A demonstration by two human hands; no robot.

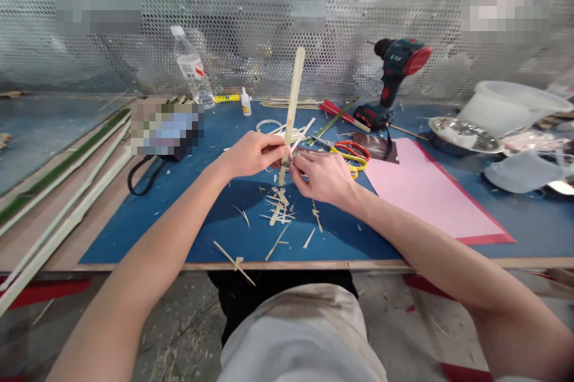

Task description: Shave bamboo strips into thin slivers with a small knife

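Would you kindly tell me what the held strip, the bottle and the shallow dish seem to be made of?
Held strip: likely bamboo or wood, matte, judging by its pale straw colour. Bottle: probably plastic, smooth and glossy, being see-through with bright highlights. Shallow dish: apparently polished metal, given its silvery reflections.

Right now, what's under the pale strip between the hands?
Under the pale strip, shavings lie on the blue surface. The surface beneath those is covered; the left hand and right hand hide part of the strip.
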